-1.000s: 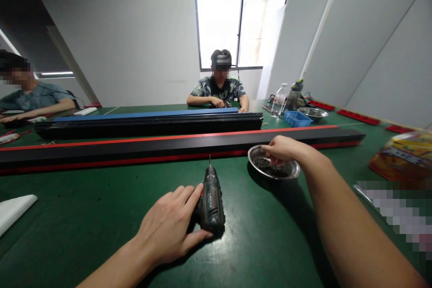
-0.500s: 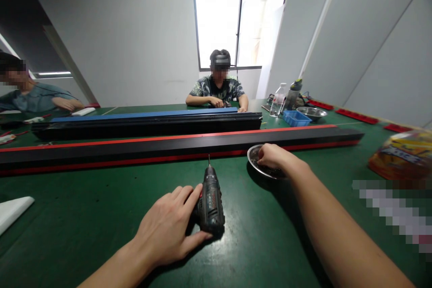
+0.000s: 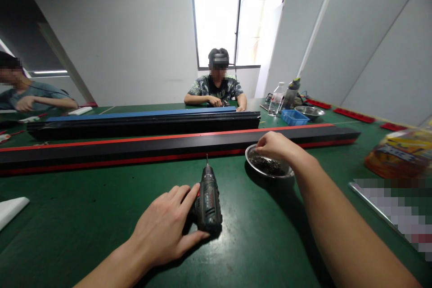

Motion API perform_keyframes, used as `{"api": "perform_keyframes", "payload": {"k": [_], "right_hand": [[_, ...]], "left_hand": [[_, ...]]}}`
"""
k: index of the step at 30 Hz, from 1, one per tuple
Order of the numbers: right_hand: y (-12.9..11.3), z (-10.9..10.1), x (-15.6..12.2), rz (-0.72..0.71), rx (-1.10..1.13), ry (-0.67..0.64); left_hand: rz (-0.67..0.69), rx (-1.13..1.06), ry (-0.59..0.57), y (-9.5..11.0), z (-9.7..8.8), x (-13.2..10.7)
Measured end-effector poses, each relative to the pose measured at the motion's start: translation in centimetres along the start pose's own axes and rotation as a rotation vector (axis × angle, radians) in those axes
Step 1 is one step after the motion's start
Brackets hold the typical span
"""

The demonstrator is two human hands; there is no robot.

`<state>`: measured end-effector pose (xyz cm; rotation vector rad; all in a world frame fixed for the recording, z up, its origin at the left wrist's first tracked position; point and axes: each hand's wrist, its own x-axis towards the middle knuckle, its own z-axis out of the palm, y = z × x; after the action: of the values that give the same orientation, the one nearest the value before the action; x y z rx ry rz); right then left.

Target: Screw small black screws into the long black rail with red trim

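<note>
The left hand (image 3: 162,221) grasps the drill (image 3: 209,200), its bit (image 3: 207,160) pointing away over the table (image 3: 84,234). Right of it, the right hand (image 3: 278,146) is at the bowl (image 3: 250,154) of small dark pieces (image 3: 268,167), fingertips (image 3: 259,148) bunched; I cannot tell if they hold any. Farther lie 1 red-edged bar (image 3: 168,146), 1 black bar (image 3: 145,126) and 1 blue bar (image 3: 135,114); behind sits 1 person (image 3: 216,86).

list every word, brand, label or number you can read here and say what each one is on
None reads clearly enough to quote.
Drill: reddish lettering along the body, too small and blurred to read.
Orange and yellow bag: large pale letters, too blurred to make out.
Clear bottle: reddish marking, too small to read.
Shirt of the person opposite: pale lettering across the chest, too unclear to read.
</note>
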<state>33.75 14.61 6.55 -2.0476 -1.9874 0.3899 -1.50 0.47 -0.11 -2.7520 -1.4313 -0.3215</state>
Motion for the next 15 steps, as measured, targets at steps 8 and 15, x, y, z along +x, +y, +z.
{"api": "perform_keyframes", "payload": {"k": [8, 15], "right_hand": [[-5.5, 2.9, -0.5, -0.269, 0.153, 0.138], [-7.7, 10.3, -0.3, -0.285, 0.342, 0.193]], "left_hand": [[0.045, -0.055, 0.008, 0.1, 0.2, -1.5], [0.098, -0.082, 0.018, 0.0, 0.2, -1.5]]}}
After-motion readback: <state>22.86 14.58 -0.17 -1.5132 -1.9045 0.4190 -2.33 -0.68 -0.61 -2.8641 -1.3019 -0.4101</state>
